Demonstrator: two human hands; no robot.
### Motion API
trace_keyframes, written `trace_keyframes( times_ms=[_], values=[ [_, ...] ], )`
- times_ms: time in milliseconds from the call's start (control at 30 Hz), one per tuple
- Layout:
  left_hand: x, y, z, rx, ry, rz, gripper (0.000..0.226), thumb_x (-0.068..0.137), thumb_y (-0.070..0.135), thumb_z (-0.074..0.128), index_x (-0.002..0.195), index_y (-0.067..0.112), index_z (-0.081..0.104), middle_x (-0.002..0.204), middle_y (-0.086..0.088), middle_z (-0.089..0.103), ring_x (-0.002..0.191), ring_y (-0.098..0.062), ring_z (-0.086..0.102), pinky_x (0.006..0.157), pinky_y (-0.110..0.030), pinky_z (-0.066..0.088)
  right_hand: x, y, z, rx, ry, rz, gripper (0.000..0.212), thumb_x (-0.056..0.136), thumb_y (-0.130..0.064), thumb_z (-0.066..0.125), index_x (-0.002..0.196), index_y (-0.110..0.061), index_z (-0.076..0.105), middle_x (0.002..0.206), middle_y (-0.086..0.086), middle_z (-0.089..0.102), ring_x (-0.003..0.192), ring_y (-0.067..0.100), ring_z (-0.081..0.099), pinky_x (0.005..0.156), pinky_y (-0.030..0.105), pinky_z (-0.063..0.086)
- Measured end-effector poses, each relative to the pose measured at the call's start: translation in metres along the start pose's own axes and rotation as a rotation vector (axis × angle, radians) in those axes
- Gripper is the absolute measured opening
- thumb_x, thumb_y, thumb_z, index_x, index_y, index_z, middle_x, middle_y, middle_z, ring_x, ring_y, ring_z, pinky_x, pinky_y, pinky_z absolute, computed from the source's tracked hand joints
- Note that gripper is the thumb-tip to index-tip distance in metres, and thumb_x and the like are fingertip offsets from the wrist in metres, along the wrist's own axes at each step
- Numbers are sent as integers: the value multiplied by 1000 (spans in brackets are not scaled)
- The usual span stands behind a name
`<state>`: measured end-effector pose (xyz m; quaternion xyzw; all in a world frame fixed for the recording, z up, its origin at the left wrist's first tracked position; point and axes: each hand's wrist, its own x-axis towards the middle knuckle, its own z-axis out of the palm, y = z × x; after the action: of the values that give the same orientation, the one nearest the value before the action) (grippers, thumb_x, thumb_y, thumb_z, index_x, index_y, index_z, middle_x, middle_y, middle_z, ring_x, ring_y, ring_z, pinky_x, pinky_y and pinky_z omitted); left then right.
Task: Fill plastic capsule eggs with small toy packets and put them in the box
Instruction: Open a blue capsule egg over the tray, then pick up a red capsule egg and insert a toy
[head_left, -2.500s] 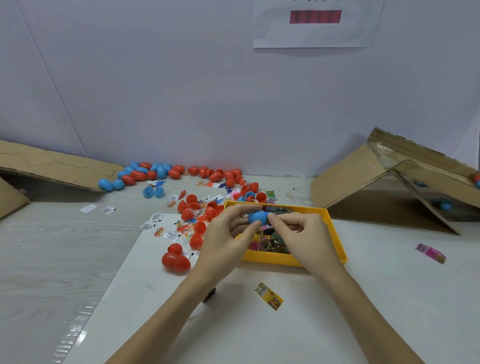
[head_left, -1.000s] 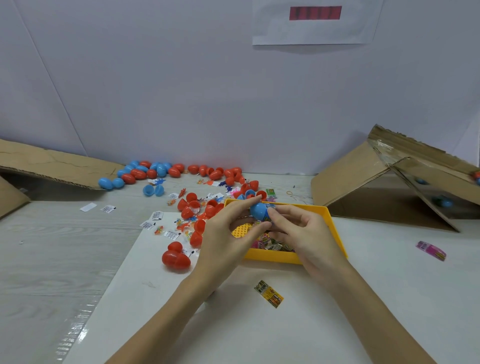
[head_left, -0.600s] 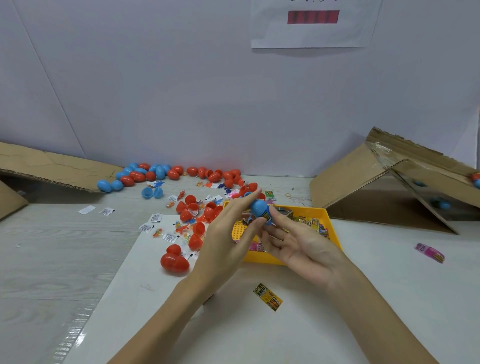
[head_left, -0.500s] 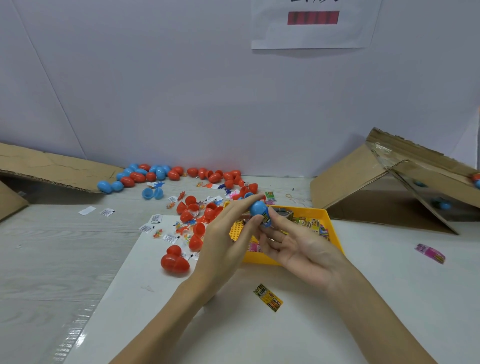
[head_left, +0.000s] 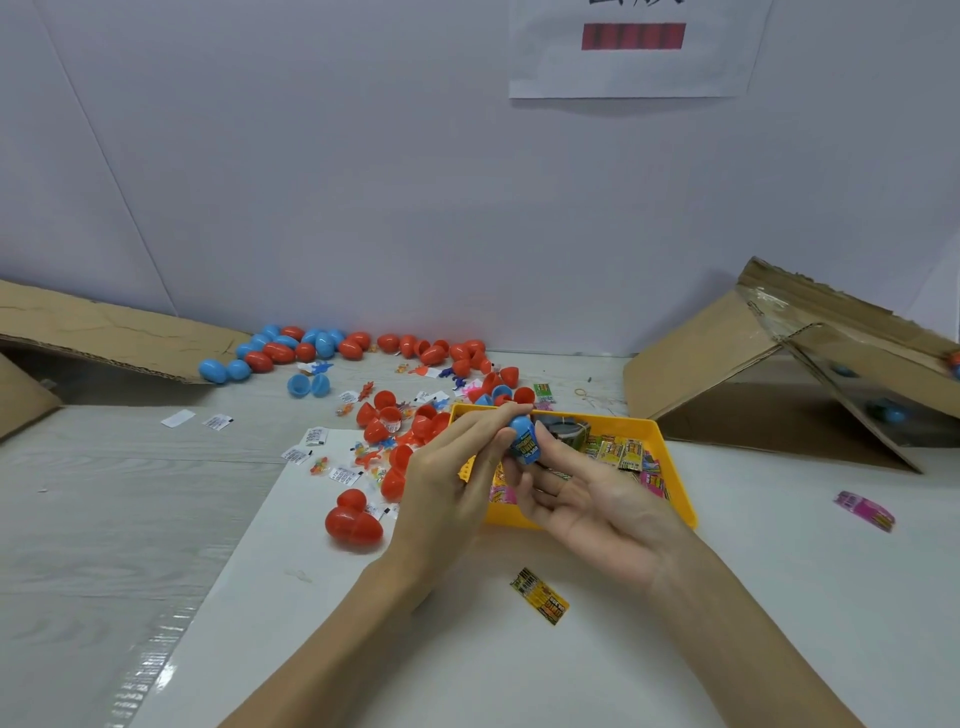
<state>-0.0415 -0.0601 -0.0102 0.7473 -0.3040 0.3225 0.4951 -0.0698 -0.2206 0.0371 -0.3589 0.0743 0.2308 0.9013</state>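
Observation:
My left hand (head_left: 447, 483) pinches a blue capsule half (head_left: 521, 425) over the near-left part of the yellow tray (head_left: 674, 467). A blue toy packet (head_left: 525, 448) sticks out of the half's open end. My right hand (head_left: 597, 504) lies palm up just right of it, thumb and forefinger pinching that packet. The tray holds several more colourful packets (head_left: 623, 452). The open cardboard box (head_left: 701, 364) lies on its side at the right, with a few blue eggs inside.
Red and blue eggs (head_left: 322, 345) line the back wall, and open halves lie left of the tray. Two red eggs (head_left: 353, 522) sit near my left wrist. A loose yellow packet (head_left: 540, 595) and a pink one (head_left: 865, 511) lie on the table. A cardboard flap (head_left: 104, 332) sits far left.
My right hand has turned palm up beneath the capsule. The blue half has tipped upright in my left hand, and the packet now shows at its open end.

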Motion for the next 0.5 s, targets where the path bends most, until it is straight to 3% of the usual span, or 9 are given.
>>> trace_keyframes(
  times_ms=[133,267,500],
  values=[
    [-4,2,4,120,55,34,27,104,6,53,126,1,68,121,-5,70,117,-12,66,94,-22,54,1,3,1,16,-5,12,32,78,-16,82,105,1,80,109,24,72,95,30,74,70,28,62],
    [-5,3,4,208,68,85,26,103,10,51,117,-2,71,111,-10,73,106,-15,70,86,-27,60,3,7,2,15,-12,19,30,83,-18,79,106,1,80,107,23,73,89,27,75,70,28,62],
    [0,12,1,80,54,26,25,104,11,56,123,3,68,117,-2,70,113,-6,65,93,-16,51,2,5,0,-176,-33,-68,27,88,-29,75,105,-8,82,108,17,77,94,23,77,72,25,61]
  ],
)
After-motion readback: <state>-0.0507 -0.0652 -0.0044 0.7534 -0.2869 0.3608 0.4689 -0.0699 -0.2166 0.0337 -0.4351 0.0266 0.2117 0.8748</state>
